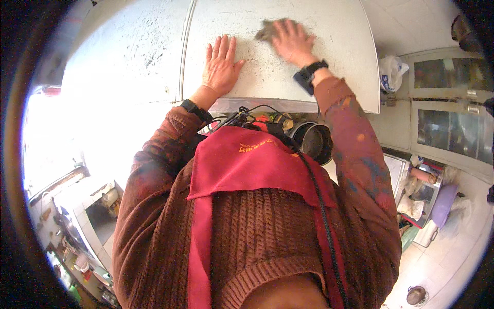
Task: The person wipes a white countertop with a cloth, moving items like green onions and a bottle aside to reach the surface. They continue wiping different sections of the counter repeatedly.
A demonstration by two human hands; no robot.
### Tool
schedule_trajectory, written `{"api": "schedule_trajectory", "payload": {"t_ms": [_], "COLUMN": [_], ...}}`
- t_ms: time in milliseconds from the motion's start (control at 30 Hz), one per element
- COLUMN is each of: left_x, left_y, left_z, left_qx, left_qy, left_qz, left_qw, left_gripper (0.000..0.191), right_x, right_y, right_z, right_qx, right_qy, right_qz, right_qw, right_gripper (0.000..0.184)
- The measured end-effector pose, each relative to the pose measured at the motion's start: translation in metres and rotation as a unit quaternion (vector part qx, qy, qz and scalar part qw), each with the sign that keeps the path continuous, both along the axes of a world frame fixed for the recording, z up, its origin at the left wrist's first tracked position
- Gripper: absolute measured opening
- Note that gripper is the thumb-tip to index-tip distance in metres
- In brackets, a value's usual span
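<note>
My left hand [222, 65] lies flat against a white cabinet door [339, 42], thumb spread from the fingers, holding nothing. Farther right and higher on the same door, my right hand [292, 40] presses a greyish-brown rag [266, 31]. The rag is partly hidden under the fingers, and both look blurred. Dark specks and stains mark the door's surface between and below my hands. Across a narrow vertical gap, a second white door panel [150, 50] carries heavier dark spots, with strong glare on its lower left. A dark band circles each wrist.
Below the door's lower edge stand a dark metal pot [314, 141] and some loose black cables [243, 114]. A white plastic bag [391, 73] hangs at the right near glass-fronted cabinets [455, 131]. A cluttered shelf rack [422, 201] stands lower right, with a purple basin [444, 204] beside it.
</note>
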State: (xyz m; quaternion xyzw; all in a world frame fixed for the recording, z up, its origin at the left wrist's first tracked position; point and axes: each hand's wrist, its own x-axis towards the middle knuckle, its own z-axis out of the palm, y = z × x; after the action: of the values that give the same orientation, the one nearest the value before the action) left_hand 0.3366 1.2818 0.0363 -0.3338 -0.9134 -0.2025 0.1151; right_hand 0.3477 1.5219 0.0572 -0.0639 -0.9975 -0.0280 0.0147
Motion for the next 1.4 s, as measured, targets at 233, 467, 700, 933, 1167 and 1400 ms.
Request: {"api": "schedule_trajectory", "payload": {"t_ms": [233, 467, 700, 933, 1167, 1400], "left_x": [0.001, 0.001, 0.0, 0.0, 0.0, 0.0], "left_y": [0.0, 0.002, 0.002, 0.002, 0.002, 0.003], "left_z": [0.0, 0.0, 0.0, 0.002, 0.001, 0.0], "left_qx": [0.006, -0.023, -0.035, -0.003, -0.005, -0.032], "left_qy": [-0.01, -0.009, -0.012, -0.025, -0.022, -0.015], "left_qz": [0.007, 0.003, 0.002, 0.007, 0.014, 0.007], "left_qw": [1.0, 1.0, 0.999, 1.0, 1.0, 0.999], "left_gripper": [0.064, 0.065, 0.064, 0.064, 0.065, 0.063], "right_x": [-0.009, 0.113, 0.071, -0.027, -0.009, 0.105], "right_y": [0.039, -0.014, 0.043, 0.137, 0.108, 0.03], "right_z": [0.006, 0.008, 0.008, 0.009, 0.004, -0.008], "right_qx": [-0.082, -0.032, -0.043, -0.097, -0.072, -0.032], "right_qy": [-0.046, -0.045, -0.09, -0.074, -0.074, -0.038], "right_qz": [-0.124, 0.088, 0.013, -0.22, -0.188, -0.031], "right_qw": [0.988, 0.995, 0.995, 0.968, 0.977, 0.998], "right_gripper": [0.062, 0.059, 0.06, 0.067, 0.065, 0.063]}}
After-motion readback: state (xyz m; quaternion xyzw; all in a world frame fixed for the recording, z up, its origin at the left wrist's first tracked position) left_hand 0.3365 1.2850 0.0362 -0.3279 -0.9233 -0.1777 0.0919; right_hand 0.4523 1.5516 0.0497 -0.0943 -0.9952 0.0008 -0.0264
